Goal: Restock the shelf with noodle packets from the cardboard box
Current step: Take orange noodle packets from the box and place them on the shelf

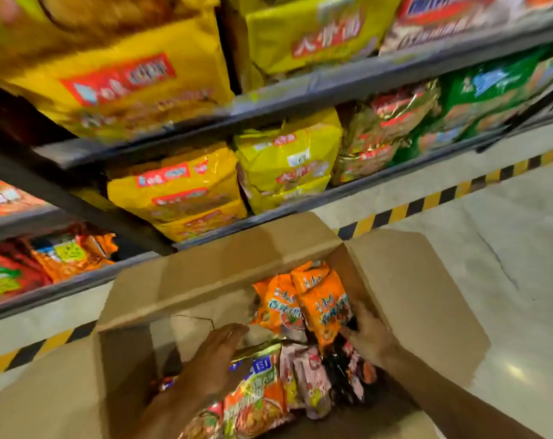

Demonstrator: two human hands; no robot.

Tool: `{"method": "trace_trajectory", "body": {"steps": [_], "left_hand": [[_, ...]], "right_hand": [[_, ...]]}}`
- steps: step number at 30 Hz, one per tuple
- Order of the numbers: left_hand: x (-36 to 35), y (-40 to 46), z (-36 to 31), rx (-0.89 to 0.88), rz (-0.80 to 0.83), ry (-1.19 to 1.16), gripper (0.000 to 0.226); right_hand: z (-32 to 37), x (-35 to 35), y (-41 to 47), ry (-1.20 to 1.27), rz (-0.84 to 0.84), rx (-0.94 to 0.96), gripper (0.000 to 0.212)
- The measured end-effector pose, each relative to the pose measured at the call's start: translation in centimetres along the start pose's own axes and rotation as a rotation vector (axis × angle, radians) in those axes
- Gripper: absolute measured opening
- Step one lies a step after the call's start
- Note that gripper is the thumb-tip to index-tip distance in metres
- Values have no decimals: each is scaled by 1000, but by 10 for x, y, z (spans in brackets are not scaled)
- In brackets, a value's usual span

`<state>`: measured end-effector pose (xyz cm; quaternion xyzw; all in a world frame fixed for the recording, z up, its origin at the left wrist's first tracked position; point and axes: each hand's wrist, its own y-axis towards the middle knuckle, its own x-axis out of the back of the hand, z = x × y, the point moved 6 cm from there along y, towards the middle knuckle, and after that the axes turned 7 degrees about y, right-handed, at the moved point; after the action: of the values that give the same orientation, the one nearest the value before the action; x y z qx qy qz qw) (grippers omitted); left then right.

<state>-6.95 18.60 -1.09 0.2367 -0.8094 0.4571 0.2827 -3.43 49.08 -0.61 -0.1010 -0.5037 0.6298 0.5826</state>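
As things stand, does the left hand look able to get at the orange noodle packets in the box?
Probably yes. The left hand is already inside the open cardboard box, with only bare box floor between it and the orange noodle packets. The right hand touches their other side.

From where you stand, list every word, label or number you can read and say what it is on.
"大骨面", blurred: bright yellow multipack bags on the upper shelf and lower shelf.
Red label panels on the orange-yellow multipack bags: too blurred.
Green characters on the orange noodle packets in the brown cardboard box: too blurred.
Silver-green packet, pink packets: unreadable.
No numbers legible.
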Motion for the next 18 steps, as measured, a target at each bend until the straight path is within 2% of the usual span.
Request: {"method": "trace_trajectory", "body": {"steps": [4, 8, 14, 16, 18], "left_hand": [[-26, 46, 13, 14, -15, -109, 69], [-34, 82, 10, 18, -59, -250, 79], [-54, 119, -2, 31, -31, -662, 93], [-60, 125, -3, 44, -40, -757, 90], [-65, 129, 1, 120, -82, -757, 81]], "right_hand": [[-19, -18, 34, 41, 8, -39, 68], [-29, -29, 57, 90, -5, -48, 87], [-42, -39, 75, 107, -126, -8, 103], [-42, -44, 78, 98, -169, -4, 113], [-43, -48, 81, 85, -195, -35, 123]]}}
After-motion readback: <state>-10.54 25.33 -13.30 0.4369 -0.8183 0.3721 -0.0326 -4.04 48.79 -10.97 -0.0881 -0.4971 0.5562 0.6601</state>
